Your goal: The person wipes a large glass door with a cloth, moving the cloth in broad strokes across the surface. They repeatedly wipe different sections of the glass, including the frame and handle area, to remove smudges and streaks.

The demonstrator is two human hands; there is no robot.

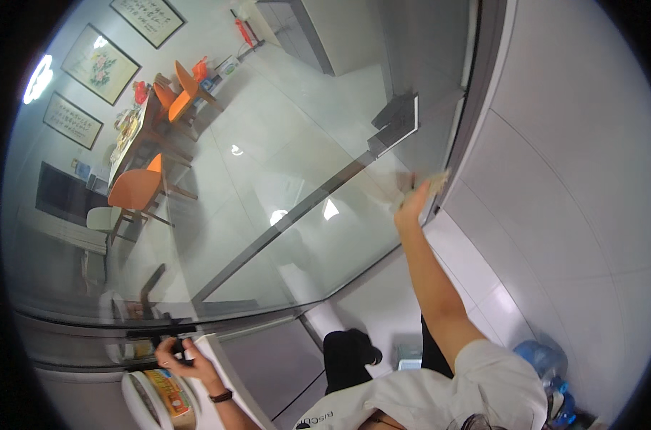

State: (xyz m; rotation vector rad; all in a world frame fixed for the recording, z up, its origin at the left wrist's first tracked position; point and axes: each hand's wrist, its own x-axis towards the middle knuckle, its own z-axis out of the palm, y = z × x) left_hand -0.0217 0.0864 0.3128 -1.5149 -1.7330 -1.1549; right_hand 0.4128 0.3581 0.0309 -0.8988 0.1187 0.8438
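Observation:
A large glass door panel (282, 177) in a dark frame stands in front of me. My right hand (411, 207) reaches up along its right side and holds a pale beige cloth or sponge (438, 184) against the glass by the frame. A faint reflection of that hand shows in the pane. My left hand (188, 361), with a dark band at the wrist, has its fingers around a black door handle (179, 349) at lower left. Another black lever (152, 285) appears above it, perhaps a reflection or the far side's handle.
A white container with a yellow-orange label (167, 395) stands under my left hand, beside a white panel edge (239, 381). Blue water bottles (540, 357) sit at lower right by the tiled wall (562, 177). Orange chairs (134, 188) and a laden table (129, 129) show through the glass.

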